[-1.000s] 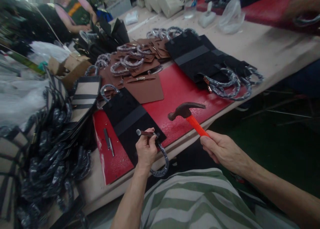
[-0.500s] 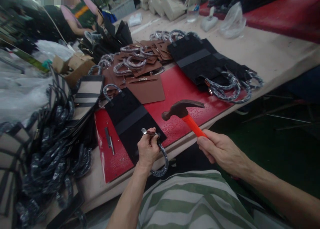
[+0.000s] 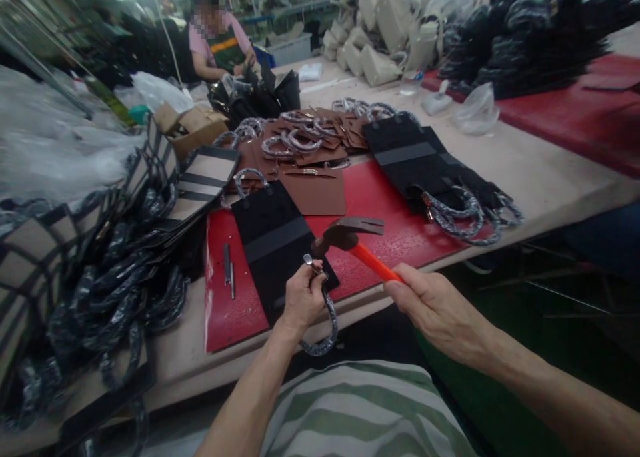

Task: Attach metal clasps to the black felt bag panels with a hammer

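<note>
My left hand (image 3: 303,298) is closed around a short metal punch (image 3: 308,260), its shiny end sticking up above the fingers. It rests at the near end of a flat black bag panel (image 3: 277,234). A plastic-wrapped handle (image 3: 331,327) loops down past the table edge beside that hand. My right hand (image 3: 425,300) grips the orange handle of a claw hammer (image 3: 373,260). The dark hammer head hovers just beside and above the punch's end; whether they touch I cannot tell. The punch's lower tip is hidden by my fingers.
The panel lies on a red board (image 3: 240,327), with two thin metal rods (image 3: 229,274) at left. Brown bag panels (image 3: 315,194) and black panels (image 3: 405,150) lie beyond. Stacked bags (image 3: 120,270) crowd the left. A co-worker (image 3: 220,47) is at the far side.
The hammer has come left and closer to the punch in my left hand. My view has tilted up, showing more of the far table. Both grips are unchanged.
</note>
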{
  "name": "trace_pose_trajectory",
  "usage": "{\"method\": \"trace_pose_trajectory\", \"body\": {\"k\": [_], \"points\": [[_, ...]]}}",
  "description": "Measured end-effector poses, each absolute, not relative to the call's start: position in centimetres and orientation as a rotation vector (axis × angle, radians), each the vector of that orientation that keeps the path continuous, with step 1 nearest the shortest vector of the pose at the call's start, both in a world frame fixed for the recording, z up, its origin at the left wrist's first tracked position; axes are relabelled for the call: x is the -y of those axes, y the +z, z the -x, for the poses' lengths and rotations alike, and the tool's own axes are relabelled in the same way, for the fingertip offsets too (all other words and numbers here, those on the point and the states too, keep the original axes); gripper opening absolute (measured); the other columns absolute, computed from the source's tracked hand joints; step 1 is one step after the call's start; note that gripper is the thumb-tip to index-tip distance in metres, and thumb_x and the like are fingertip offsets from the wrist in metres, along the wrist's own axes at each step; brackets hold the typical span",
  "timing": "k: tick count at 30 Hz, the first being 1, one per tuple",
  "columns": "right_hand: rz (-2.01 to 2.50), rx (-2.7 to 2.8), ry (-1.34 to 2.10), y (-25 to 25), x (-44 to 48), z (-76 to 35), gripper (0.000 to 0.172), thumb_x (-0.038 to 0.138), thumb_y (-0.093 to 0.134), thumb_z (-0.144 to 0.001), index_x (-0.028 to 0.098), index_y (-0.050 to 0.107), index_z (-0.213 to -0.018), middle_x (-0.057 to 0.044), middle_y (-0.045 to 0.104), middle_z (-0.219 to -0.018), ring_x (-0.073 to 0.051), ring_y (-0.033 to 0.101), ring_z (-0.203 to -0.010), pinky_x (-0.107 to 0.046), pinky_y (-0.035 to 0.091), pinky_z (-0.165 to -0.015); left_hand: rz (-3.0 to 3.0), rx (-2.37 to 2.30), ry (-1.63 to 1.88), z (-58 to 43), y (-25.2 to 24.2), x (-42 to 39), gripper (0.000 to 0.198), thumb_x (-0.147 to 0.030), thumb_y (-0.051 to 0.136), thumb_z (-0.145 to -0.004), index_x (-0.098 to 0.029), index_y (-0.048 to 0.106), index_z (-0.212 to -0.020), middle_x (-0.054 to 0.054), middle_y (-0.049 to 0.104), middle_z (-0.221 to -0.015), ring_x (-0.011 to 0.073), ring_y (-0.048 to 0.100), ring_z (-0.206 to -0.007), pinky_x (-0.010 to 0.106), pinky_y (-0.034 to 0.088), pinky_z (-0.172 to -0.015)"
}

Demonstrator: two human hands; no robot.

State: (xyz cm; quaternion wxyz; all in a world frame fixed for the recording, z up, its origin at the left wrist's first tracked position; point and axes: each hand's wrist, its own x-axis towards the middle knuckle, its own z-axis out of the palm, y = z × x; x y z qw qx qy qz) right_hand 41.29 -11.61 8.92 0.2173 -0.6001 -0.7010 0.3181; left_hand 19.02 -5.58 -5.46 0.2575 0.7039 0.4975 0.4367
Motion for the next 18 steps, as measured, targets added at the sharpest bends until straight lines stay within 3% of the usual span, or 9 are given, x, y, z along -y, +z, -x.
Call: {"method": "trace_pose_trajectory", "body": {"k": [7,13,18], "points": [[1.69,2.063,0.761,9.7,11.5,-41.1,0.03,0.038,0.035,-0.097,0.024,0.04,-0.071,0.003,0.046,-0.057,-0.013,0.041,-0.048,-0.028,0.026,-0.051,-1.919,-1.339,1.168,-19.1,-5.4,5.6,0.016,-0.012,0.055,-0.085,-0.02,0.063,-0.097,0.006,0.072,-0.099,0.0195,0.07,-0.095,0.031,0.055,-0.086],[1.561,2.099,0.361,13.1,10.8,-40.8,0.033,0.039,0.031,-0.1,0.025,0.039,-0.072,0.002,0.048,-0.057,-0.014,0.045,-0.046,-0.028,0.026,-0.049,-1.924,-1.332,1.158,-19.3,-5.2,5.6,0.017,-0.01,0.054,-0.085,-0.02,0.062,-0.095,0.005,0.071,-0.096,0.018,0.069,-0.088,0.029,0.055,-0.081],[1.545,2.327,0.08,11.4,10.4,-40.9,0.029,0.032,0.03,-0.101,0.024,0.041,-0.075,0.002,0.05,-0.054,-0.014,0.043,-0.041,-0.029,0.022,-0.046,-1.953,-1.341,1.138,-19.3,-5.0,5.6,0.014,-0.01,0.055,-0.084,-0.02,0.061,-0.09,0.004,0.069,-0.089,0.0174,0.067,-0.082,0.028,0.053,-0.077]]}}
